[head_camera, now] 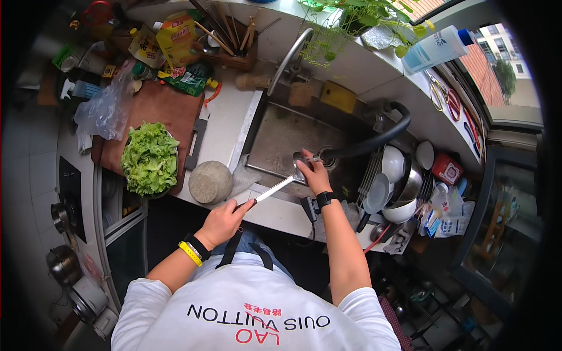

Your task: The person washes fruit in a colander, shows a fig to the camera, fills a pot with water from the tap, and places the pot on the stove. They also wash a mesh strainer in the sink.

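Observation:
My left hand (224,223) grips the dark handle end of a long metal cooking utensil (276,188), which slants up over the sink's front edge. At its other end, my right hand (314,173) has its fingers around the head, which they partly hide, so its exact shape is unclear. Beneath them is the stainless steel sink (281,127). A black faucet hose (373,145) arches down from the right, and its tip ends close beside my right fingers, near the drain.
Lettuce (150,160) fills a bowl on a brown cutting board (153,105) at left. Near the sink's left front corner stands a round grey stone-like object (210,182). Bowls (393,162) crowd the right side. A curved metal faucet (285,61) rises behind the sink.

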### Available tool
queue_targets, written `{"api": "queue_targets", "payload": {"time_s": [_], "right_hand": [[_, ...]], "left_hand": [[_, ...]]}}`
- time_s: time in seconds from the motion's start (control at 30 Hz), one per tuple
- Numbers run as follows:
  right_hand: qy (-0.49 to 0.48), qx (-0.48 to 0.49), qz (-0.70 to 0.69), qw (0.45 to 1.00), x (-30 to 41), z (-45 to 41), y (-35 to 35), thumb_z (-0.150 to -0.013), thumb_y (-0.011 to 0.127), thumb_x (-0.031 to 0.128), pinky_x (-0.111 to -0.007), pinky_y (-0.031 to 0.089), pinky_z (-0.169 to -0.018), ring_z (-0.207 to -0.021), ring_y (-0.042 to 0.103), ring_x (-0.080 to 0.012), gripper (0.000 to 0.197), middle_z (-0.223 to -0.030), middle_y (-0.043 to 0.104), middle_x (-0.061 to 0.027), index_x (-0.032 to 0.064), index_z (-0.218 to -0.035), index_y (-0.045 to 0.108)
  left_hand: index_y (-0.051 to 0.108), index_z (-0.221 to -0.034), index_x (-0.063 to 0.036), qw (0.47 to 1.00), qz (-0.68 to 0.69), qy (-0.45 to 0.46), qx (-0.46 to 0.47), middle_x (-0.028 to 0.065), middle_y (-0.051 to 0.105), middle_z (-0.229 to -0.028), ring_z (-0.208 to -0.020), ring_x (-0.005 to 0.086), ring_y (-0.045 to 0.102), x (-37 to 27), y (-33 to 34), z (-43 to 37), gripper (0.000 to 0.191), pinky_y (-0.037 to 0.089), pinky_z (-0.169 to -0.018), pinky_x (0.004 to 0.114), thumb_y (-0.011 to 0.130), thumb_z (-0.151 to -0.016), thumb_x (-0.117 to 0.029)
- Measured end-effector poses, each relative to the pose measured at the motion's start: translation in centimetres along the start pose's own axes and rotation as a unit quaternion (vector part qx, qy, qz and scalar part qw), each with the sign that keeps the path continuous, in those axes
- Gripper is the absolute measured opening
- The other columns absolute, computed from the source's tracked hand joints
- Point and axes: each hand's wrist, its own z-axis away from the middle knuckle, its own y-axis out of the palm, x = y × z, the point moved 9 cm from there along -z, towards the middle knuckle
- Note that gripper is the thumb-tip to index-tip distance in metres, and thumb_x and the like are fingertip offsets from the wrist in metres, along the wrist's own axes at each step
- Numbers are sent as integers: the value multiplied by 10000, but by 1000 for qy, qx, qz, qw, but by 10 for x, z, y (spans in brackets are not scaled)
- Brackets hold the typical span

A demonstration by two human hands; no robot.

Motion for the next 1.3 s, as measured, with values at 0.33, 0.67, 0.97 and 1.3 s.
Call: {"api": "queue_targets", "payload": {"time_s": [0.33, 0.67, 0.97, 1.3], "right_hand": [[-6, -151, 19, 988, 10, 12, -12, -889, 499, 169, -356, 402, -906, -1041, 536, -317, 289, -1129, 584, -166, 27, -1124, 591], [174, -268, -262, 911, -73, -10, -150, -800, 645, 76, -326, 448, -869, -1088, 513, -203, 634, -1282, 473, -140, 22, -1354, 340], [146, -239, -457, 844, -68, -49, -242, -765, 612, 38, -365, 356, -877, -1055, 514, -171, 653, -1171, 511, -63, 103, -1319, 272], [225, -236, -256, 910, -23, -35, -248, -808, 617, 108, -450, 467, -733, -1039, 540, -171, 615, -1116, 539, -23, 164, -1357, 345]], "left_hand": [[495, -1275, -160, 1000, -2, -19, 1, 102, 437, -771, -568, 263, 543, 7, -5, -5, 488, 477, -515, 360, 578, -800, -86], [505, -1247, -85, 890, 379, -253, -6, 86, 550, -817, -690, 202, 580, 30, 44, -17, 412, 459, -594, 286, 572, -841, -90], [446, -1202, -48, 464, 757, -413, 202, 77, 571, -734, -478, 105, 480, 9, 57, 20, 290, 345, -363, 212, 460, -941, -173], [418, -1260, -59, 608, 675, -393, 142, 76, 557, -734, -432, 101, 454, 8, 52, 10, 359, 317, -343, 203, 500, -926, -164]]}}
